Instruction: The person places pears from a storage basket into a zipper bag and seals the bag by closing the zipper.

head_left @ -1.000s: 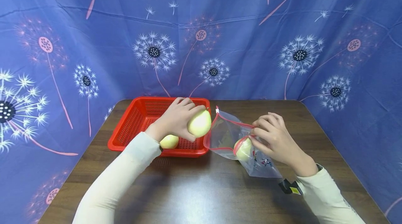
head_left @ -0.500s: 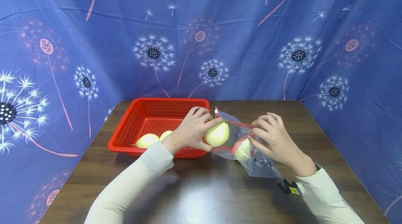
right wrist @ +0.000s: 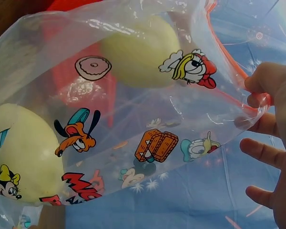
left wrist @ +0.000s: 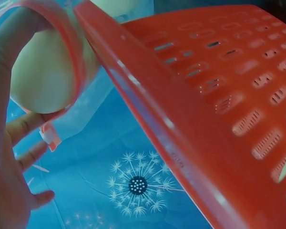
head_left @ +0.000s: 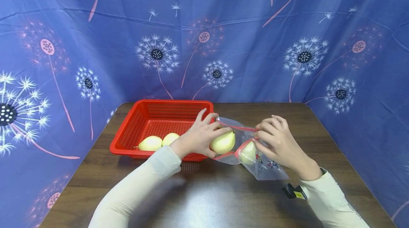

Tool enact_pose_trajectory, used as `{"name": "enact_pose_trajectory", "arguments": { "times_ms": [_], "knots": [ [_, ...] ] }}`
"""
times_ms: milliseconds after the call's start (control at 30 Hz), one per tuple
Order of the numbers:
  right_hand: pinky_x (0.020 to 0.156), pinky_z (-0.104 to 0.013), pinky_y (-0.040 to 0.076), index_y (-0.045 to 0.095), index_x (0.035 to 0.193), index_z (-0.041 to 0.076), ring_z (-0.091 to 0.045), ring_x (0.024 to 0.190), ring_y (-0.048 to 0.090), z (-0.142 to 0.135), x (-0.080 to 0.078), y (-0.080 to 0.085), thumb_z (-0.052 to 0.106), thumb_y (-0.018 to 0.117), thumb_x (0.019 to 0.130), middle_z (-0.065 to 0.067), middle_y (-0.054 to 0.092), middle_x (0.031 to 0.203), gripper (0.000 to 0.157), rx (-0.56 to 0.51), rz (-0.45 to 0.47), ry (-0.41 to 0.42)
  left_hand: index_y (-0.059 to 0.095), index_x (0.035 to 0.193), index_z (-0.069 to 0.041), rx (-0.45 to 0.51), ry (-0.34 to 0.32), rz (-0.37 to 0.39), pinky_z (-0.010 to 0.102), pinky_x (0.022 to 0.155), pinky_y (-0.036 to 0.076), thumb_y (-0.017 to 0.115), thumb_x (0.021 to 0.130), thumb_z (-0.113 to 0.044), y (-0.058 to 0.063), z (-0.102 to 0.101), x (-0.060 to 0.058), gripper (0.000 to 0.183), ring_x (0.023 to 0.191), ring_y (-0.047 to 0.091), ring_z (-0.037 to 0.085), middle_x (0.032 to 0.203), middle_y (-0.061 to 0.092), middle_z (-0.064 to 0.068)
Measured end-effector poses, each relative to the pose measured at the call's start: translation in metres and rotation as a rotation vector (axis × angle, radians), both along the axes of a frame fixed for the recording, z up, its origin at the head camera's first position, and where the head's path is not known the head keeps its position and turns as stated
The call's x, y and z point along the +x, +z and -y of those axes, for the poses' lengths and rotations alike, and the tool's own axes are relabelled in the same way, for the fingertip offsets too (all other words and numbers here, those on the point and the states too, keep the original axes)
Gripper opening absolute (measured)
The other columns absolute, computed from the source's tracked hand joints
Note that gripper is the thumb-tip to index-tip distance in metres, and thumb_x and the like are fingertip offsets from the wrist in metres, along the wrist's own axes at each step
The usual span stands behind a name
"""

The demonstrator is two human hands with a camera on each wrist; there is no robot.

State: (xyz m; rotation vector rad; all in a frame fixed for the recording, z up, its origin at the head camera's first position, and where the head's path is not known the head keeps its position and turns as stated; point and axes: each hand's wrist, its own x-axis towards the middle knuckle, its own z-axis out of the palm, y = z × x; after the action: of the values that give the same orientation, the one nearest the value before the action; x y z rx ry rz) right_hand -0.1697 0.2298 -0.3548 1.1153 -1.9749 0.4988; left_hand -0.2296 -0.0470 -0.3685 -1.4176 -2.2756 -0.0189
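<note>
- Currently, left hand (head_left: 201,134) clamped on a pale yellow-green pear (head_left: 223,143), thumb and finger bearing on its sides; stem end faces the bag side.
- Position of this pear: at the mouth of a clear zip bag (head_left: 271,174), near the right end of the basket. Left wrist view shows the bag's red rim (left wrist: 76,57) looping across the fruit.
- Right hand (head_left: 278,142): thumb and fingers together on the red rim, pinching it; remaining fingers apart from the plastic in the right wrist view.
- Second pear (head_left: 247,155): inside the bag, below the pinching fingertips. Both fruits visible through the film, which bears cartoon prints (right wrist: 76,133).
- Red basket (head_left: 119,147): perforated, left of the bag. Two further pears lie side by side along its front wall: one on the left (head_left: 150,143), stem pointing left, one on the right (head_left: 170,138), nearer the left wrist.
- Surroundings: dark wood-grain table (head_left: 198,199); blue dandelion-print cloth (head_left: 255,57) behind; pale sleeves (head_left: 140,185) on both arms; black object (head_left: 289,190) with yellow label at the right cuff.
</note>
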Motion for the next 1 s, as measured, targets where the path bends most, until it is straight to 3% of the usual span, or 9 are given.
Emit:
{"name": "enact_pose_trajectory", "arguments": {
  "times_ms": [233, 433, 633, 1000],
  "knots": [
    [0.094, -0.061, 0.030, 0.064, 0.079, 0.013, -0.029, 0.089, 0.056, -0.0009, -0.0004, 0.0003, 0.029, 0.049, 0.101, -0.004, 0.065, 0.089, 0.032, -0.019, -0.004, 0.017, 0.057, 0.138, -0.033, -0.059, 0.108, -0.019, 0.078, 0.100, 0.022, 0.078, 0.065, -0.062, 0.0003, -0.0044, 0.0021, 0.081, 0.131, 0.038, 0.034, 0.114, 0.061, -0.004],
    [0.093, -0.061, 0.031, 0.064, 0.078, 0.012, -0.028, 0.086, 0.057, -0.0017, -0.0008, 0.0019, 0.027, 0.050, 0.100, -0.004, 0.066, 0.087, 0.031, -0.025, -0.013, 0.032, 0.055, 0.140, -0.034, -0.160, 0.184, -0.030, 0.080, 0.099, 0.022, 0.079, 0.062, -0.068, 0.0035, -0.0058, 0.0045, 0.088, 0.137, 0.033, 0.038, 0.123, 0.059, -0.001],
    [0.091, -0.061, 0.032, 0.064, 0.078, 0.013, -0.028, 0.086, 0.056, -0.0004, -0.0017, 0.0016, 0.028, 0.050, 0.099, -0.004, 0.066, 0.086, 0.030, -0.020, -0.015, 0.042, 0.056, 0.139, -0.034, -0.162, 0.179, -0.012, 0.079, 0.099, 0.022, 0.079, 0.062, -0.068, 0.0015, -0.0044, 0.0046, 0.088, 0.139, 0.032, 0.038, 0.124, 0.058, -0.001],
    [0.092, -0.060, 0.032, 0.065, 0.079, 0.014, -0.027, 0.088, 0.056, 0.0026, -0.0020, -0.0010, 0.030, 0.050, 0.100, -0.002, 0.066, 0.088, 0.031, -0.018, 0.003, 0.035, 0.059, 0.137, -0.032, -0.129, 0.100, 0.069, 0.074, 0.104, 0.023, 0.079, 0.069, -0.055, 0.0028, 0.0025, 0.0042, 0.074, 0.136, 0.035, 0.033, 0.126, 0.058, -0.002]
  ]
}}
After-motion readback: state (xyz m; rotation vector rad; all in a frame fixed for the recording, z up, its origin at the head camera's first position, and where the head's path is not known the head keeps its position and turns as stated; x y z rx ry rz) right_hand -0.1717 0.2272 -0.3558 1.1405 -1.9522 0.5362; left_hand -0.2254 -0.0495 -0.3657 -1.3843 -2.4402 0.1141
